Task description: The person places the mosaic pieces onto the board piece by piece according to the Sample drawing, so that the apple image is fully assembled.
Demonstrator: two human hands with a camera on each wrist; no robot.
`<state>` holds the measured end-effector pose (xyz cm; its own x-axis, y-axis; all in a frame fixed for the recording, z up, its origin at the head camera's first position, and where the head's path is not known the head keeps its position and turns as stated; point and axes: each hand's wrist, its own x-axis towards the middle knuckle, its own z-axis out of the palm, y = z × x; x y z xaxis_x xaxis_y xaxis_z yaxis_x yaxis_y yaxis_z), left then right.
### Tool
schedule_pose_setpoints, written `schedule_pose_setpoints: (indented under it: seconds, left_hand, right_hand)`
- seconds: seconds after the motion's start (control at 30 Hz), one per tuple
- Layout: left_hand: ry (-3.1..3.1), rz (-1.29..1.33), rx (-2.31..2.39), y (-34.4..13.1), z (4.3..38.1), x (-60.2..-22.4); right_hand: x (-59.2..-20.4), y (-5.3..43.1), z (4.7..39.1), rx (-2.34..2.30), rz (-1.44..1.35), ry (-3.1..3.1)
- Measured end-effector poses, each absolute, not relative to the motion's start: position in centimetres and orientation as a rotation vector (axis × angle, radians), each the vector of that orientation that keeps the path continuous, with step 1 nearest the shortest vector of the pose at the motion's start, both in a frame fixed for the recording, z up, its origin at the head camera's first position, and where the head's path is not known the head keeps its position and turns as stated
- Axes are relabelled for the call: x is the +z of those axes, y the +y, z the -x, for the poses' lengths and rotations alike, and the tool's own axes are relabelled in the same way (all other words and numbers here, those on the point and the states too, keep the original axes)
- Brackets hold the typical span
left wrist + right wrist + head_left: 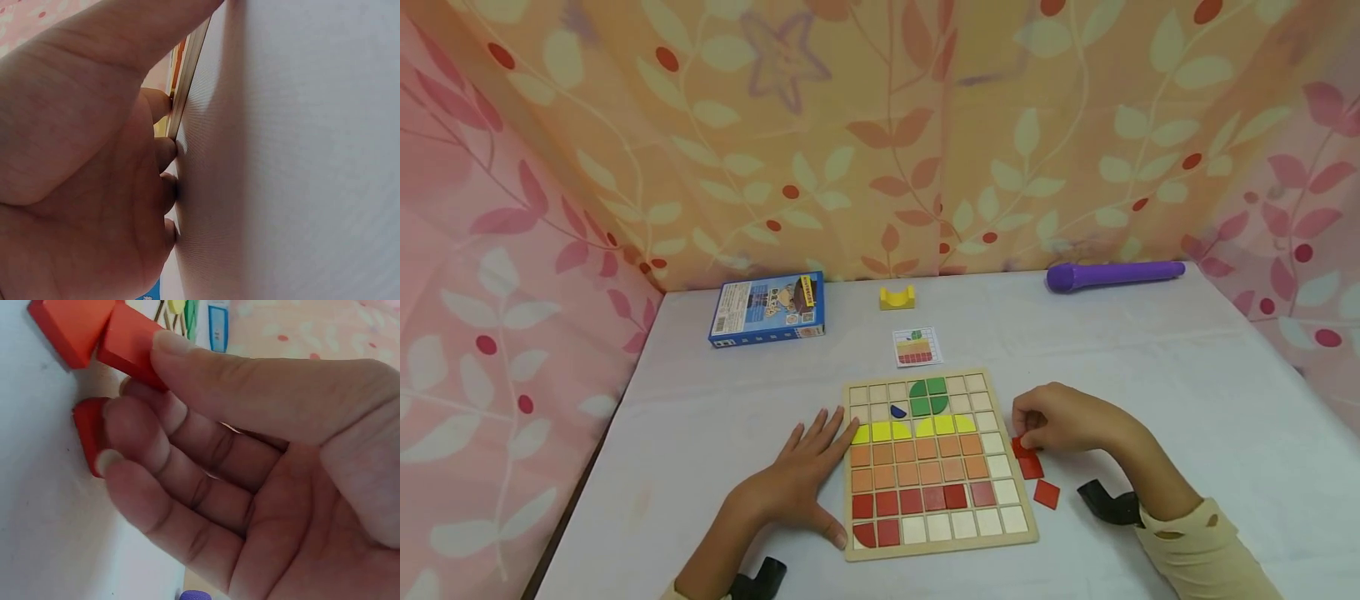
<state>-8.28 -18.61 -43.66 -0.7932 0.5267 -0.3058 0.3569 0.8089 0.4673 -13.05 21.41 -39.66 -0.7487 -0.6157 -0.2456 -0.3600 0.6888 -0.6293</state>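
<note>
A square wooden grid board [913, 529] lies on the table. Rows of red, orange and yellow pieces fill much of it, with a green shape of several pieces near the top. My left hand [786, 483] is spread along its left side, thumb and index finger at the edge. Just right of the board, my right hand [1067, 417] pinches a red tile [128, 344] between thumb and index finger. Other red tiles [1047, 494] lie beside that hand. A small dark blue half-round piece [898, 412] sits on the board left of the green shape.
Beyond the board lies a picture card [917, 347] with a similar coloured pattern. Farther back are a blue box [767, 308], a yellow notched block [897, 298] and a purple microphone-shaped object [1116, 276]. Patterned curtains [880, 142] enclose the table's back and sides.
</note>
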Motion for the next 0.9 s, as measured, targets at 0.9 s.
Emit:
schedule_pose_setpoints:
  seconds: [0.9]
  left_hand:
    - [2.557,-0.655,0.557,-18.7,8.3,-43.6]
  right_hand:
    - [-42.5,7.9,3.7,-0.79,1.234,2.735]
